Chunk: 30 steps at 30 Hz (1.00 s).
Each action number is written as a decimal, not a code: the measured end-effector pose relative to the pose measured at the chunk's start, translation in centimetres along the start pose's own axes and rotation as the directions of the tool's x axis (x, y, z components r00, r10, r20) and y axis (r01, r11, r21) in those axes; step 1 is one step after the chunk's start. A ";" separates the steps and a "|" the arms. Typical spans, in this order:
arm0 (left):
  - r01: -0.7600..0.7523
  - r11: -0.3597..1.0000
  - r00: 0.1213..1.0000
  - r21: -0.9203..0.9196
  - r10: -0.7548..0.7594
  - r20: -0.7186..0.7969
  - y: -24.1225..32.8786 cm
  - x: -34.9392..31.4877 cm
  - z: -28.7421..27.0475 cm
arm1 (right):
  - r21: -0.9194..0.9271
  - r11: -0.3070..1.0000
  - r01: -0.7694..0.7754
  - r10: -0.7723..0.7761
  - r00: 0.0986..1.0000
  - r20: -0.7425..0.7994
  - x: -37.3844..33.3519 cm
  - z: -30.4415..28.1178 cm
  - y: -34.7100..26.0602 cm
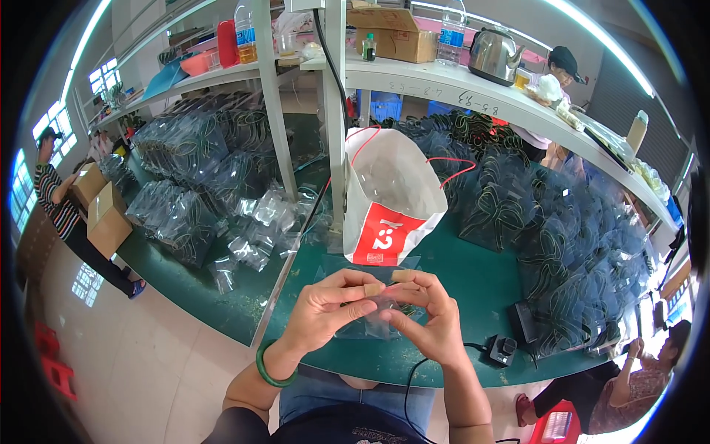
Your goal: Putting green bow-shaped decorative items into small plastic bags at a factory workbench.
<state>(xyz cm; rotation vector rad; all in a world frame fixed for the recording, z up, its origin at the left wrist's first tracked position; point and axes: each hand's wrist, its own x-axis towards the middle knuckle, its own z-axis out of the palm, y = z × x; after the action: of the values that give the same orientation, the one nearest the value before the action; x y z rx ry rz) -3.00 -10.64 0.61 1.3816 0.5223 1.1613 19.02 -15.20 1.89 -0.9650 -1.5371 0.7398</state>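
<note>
My left hand [322, 309] and my right hand [432, 317] meet over the near edge of the green table. Between their fingertips they pinch a small clear plastic bag [380, 325], its lower part hanging below the fingers. Tan tape wraps a finger on each hand, and a green bangle [272, 368] circles my left wrist. What the bag contains, if anything, is too small to make out. Just beyond the hands stands an open white paper bag [395, 203] with a red panel and red cord handles; clear plastic shows inside it.
Bagged coils of dark cord [577, 251] are heaped on the right, with more bagged bundles [181, 140] at the left. Loose small clear bags [259, 222] lie left of the paper bag. A black device [501, 351] with a cable sits right of my hands. An overhead shelf [444, 80] crosses behind.
</note>
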 end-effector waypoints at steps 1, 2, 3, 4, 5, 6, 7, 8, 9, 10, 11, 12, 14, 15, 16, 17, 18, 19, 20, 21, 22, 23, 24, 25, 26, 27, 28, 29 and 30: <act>-0.055 0.994 0.996 0.097 0.047 0.081 0.3 0.3 -0.3 | -0.061 0.998 -0.012 0.016 0.998 0.067 0.5 -0.4 -0.5; -0.115 0.975 0.983 0.190 0.084 0.164 0.7 0.6 -0.5 | -0.123 0.992 -0.019 0.035 0.990 0.135 1.0 -0.6 -0.9; -0.109 0.976 0.984 0.190 0.080 0.157 1.0 0.8 -0.5 | -0.119 0.993 -0.023 0.040 0.989 0.141 1.4 -0.7 -1.2; -0.127 0.953 0.979 0.274 0.076 0.187 1.3 1.0 -0.5 | -0.181 0.983 -0.002 0.030 0.988 0.151 1.9 -0.7 -1.5; -0.145 0.923 0.974 0.356 0.069 0.216 1.7 1.3 -0.6 | -0.241 0.970 0.022 0.019 0.986 0.164 2.2 -0.6 -1.5; -0.141 0.924 0.975 0.355 0.067 0.212 2.3 1.6 -0.7 | -0.241 0.970 0.019 0.022 0.986 0.167 2.4 -0.5 -1.4; -0.181 0.885 0.969 0.429 0.086 0.232 2.9 2.0 -0.9 | -0.246 0.968 0.046 -0.005 0.986 0.165 2.6 -0.3 -1.1; -0.220 0.838 0.962 0.500 0.102 0.252 3.3 2.2 -1.2 | -0.249 0.966 0.073 -0.032 0.986 0.164 2.9 -0.1 -0.9; -0.303 0.815 0.947 0.493 0.197 0.256 2.9 2.6 -1.7 | -0.246 0.967 0.070 -0.029 0.985 0.168 3.1 0.0 -0.7; -0.298 0.816 0.949 0.495 0.194 0.250 3.3 2.5 -2.2 | -0.199 0.980 0.010 0.025 0.985 0.171 3.4 0.1 -0.6; -0.257 0.741 0.963 0.621 0.144 0.226 4.2 2.3 -2.8 | -0.151 0.987 -0.052 0.078 0.981 0.176 3.8 0.2 -0.4; -0.210 0.651 0.976 0.730 0.093 0.198 4.4 2.2 -3.6 | -0.150 0.987 -0.060 0.086 0.980 0.177 4.3 0.2 0.1; -0.122 0.625 0.983 0.771 -0.033 0.182 4.5 1.0 -5.7 | -0.145 0.982 -0.122 0.152 0.963 0.223 5.4 0.0 0.8; -0.091 0.567 0.965 0.818 -0.152 0.213 4.6 0.4 -6.3 | -0.201 0.975 -0.092 0.143 0.955 0.258 5.8 -0.1 1.3; -0.069 0.504 0.934 0.861 -0.271 0.233 4.4 -0.1 -6.6 | -0.204 0.974 -0.100 0.151 0.955 0.257 6.0 0.0 1.8; -0.149 0.423 0.932 0.894 -0.243 0.270 3.4 -0.6 -6.8 | -0.221 0.970 -0.104 0.170 0.936 0.308 6.2 0.2 2.3; -0.138 0.425 0.933 0.895 -0.246 0.261 2.7 -1.1 -7.0 | -0.231 0.967 -0.103 0.185 0.911 0.370 6.5 0.5 2.6; -0.277 0.321 0.927 0.906 -0.157 0.340 2.0 -1.5 -7.1 | -0.230 0.967 -0.107 0.190 0.906 0.378 6.8 0.8 2.8; -0.403 0.200 0.902 0.893 -0.077 0.424 1.2 -1.8 -7.2 | -0.256 0.967 -0.018 0.131 0.893 0.431 7.2 1.1 2.9; -0.417 0.171 0.898 0.893 -0.076 0.434 0.4 -1.9 -7.1 | -0.279 0.957 0.072 0.075 0.873 0.482 7.6 1.3 3.0; -0.413 0.178 0.899 0.893 -0.074 0.431 -0.1 -1.7 -6.9 | -0.284 0.956 0.068 0.082 0.870 0.485 8.1 1.5 3.2; -0.403 0.140 0.903 0.905 -0.099 0.417 -0.4 -1.6 -6.7 | -0.294 0.949 0.113 0.051 0.865 0.500 8.6 1.6 3.4; -0.391 0.100 0.907 0.915 -0.124 0.402 -0.7 -1.5 -6.6 | -0.300 0.940 0.160 0.019 0.857 0.515 9.0 1.8 3.7; -0.387 0.105 0.909 0.916 -0.124 0.398 -1.0 -1.5 -6.8 | -0.302 0.940 0.158 0.023 0.854 0.520 9.3 2.0 3.9; -0.406 0.125 0.907 0.906 -0.070 0.416 -1.5 -1.5 -7.0 | -0.302 0.934 0.192 -0.004 0.850 0.527 9.5 2.2 4.2; -0.426 0.144 0.901 0.893 -0.015 0.433 -1.9 -1.5 -7.1 | -0.305 0.925 0.226 -0.030 0.845 0.534 9.7 2.3 4.6; -0.423 0.150 0.903 0.894 -0.015 0.430 -2.2 -1.6 -7.0 | -0.307 0.925 0.223 -0.025 0.843 0.538 9.6 2.4 5.1; -0.402 0.155 0.913 0.902 -0.011 0.409 -2.5 -1.8 -7.0 | -0.318 0.921 0.225 -0.012 0.831 0.555 9.5 2.6 5.6; -0.381 0.160 0.922 0.911 -0.009 0.387 -2.7 -1.9 -6.9 | -0.327 0.917 0.228 0.000 0.820 0.573 9.2 2.8 6.1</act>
<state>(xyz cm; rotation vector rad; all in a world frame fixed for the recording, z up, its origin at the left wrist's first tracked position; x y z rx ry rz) -8.84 -8.43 -3.81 2.8356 0.9841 0.6518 16.98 -4.11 0.45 -0.9663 -2.3138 0.6807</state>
